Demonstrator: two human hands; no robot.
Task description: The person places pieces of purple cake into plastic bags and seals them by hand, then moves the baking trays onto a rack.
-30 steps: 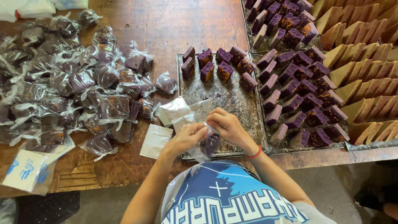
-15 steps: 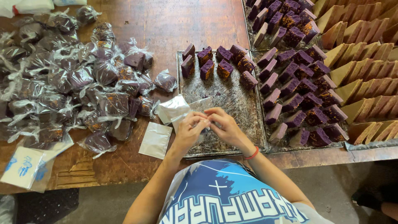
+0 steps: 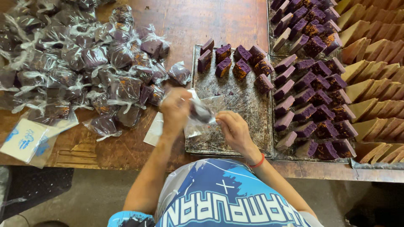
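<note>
One pile of wrapped purple cakes [image 3: 84, 71] lies on the wooden table [image 3: 219, 21]. The left hand [image 3: 176, 110] and right hand [image 3: 234, 131] – fingers closed – both grip one clear bag [image 3: 201, 114] holding one purple cake, above the metal tray [image 3: 235, 105]. Eight bare cake pieces [image 3: 235, 63] sit on that tray – more fill the trays [image 3: 311, 84] further right.

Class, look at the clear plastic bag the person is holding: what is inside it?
Inside the clear plastic bag, held between the left hand and right hand, sits one dark purple cake piece. Blur and the fingers hide its underside and whether the bag is closed.
</note>
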